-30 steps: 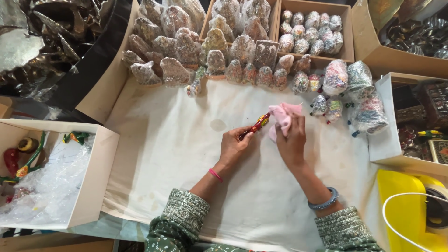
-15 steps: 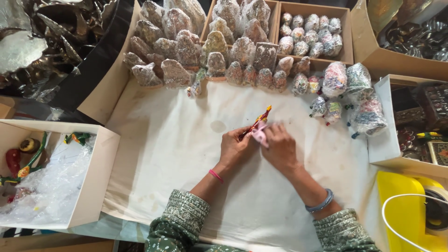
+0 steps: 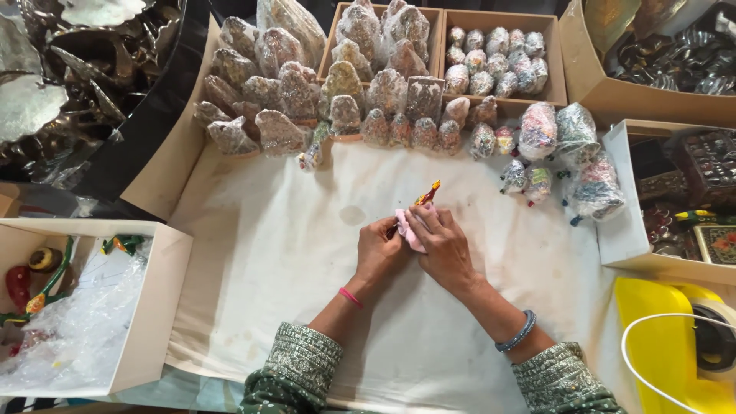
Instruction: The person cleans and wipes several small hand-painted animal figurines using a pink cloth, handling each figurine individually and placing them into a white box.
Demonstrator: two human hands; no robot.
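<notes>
My left hand (image 3: 381,251) and my right hand (image 3: 442,245) meet over the white cloth (image 3: 291,253) in the middle of the table. Between them they hold a small painted figurine (image 3: 426,195), red and yellow, whose tip sticks up past my fingers. My right hand presses a pink cloth (image 3: 409,227) around the figurine's lower part. Most of the figurine is hidden by the pink cloth and my fingers.
Rows of plastic-wrapped figurines (image 3: 337,100) stand along the far edge, some in cardboard boxes (image 3: 502,46). More wrapped pieces (image 3: 571,161) sit at the right. A white box (image 3: 146,307) with plastic wrap is at the left, a yellow tape dispenser (image 3: 675,360) at the lower right.
Both hands moved slightly toward me and closer together. The pink cloth, spread loose over the right hand before, is now bunched tightly around the figurine.
</notes>
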